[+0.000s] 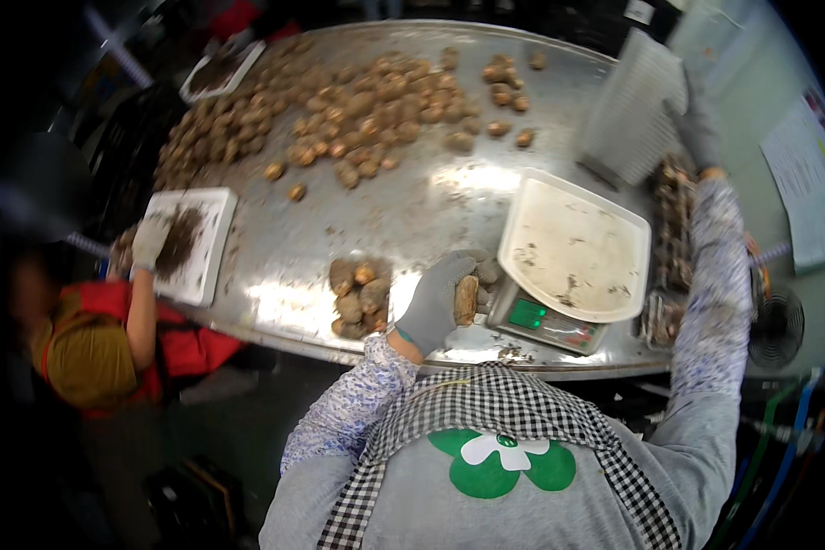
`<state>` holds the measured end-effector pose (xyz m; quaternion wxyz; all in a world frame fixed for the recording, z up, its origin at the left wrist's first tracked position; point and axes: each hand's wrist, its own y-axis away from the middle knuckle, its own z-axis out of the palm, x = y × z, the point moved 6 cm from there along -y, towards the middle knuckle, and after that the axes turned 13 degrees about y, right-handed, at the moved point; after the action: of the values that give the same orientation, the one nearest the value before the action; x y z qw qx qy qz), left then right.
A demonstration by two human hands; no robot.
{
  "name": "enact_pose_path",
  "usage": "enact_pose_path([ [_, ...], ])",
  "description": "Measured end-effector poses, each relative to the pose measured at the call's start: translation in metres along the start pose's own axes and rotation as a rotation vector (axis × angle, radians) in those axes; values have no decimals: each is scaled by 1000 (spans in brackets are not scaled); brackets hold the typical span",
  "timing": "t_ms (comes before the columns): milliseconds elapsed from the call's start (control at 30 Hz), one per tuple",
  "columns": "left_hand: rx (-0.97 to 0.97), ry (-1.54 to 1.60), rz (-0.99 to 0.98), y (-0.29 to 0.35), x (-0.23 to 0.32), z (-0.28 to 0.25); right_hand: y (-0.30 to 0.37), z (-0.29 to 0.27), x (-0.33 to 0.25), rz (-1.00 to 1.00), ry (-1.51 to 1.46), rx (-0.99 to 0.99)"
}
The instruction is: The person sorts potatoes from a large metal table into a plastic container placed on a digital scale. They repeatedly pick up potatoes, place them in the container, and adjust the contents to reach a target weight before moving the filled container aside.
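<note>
My left hand point(434, 307), in a grey glove, is closed around a few brown taro-like roots point(466, 301) at the table's near edge. Right beside it stands a digital scale point(559, 328) with a lit green display, bearing a shallow white tray point(573, 243) with bits of dirt in it. To the left of that hand, a small group of roots point(361, 298) sits close together. At the far right, my outstretched right hand point(697, 133), also gloved, grips the edge of an upright stack of clear plastic trays point(634, 110); its fingers are slightly blurred.
A large heap of roots point(367, 101) covers the far left of the metal table point(412, 211). Filled clear packs point(674, 220) line the right edge. At left, a co-worker's gloved hand point(149, 240) is over a white tray point(213, 247) with dirt. Another white tray point(247, 64) lies farther back.
</note>
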<state>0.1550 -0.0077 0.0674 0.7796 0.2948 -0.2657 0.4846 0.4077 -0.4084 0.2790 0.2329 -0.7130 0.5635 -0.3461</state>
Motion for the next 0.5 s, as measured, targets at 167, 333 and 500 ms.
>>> enact_pose_path([
  [167, 181, 90, 74, 48, -5, -54, -66, 134, 127, -48, 309, -326],
  [333, 220, -166, 326, 68, -12, -69, -96, 181, 167, 80, -249, -688],
  [500, 367, 25, 176, 74, -35, -82, -112, 216, 186, 120, -391, -822],
])
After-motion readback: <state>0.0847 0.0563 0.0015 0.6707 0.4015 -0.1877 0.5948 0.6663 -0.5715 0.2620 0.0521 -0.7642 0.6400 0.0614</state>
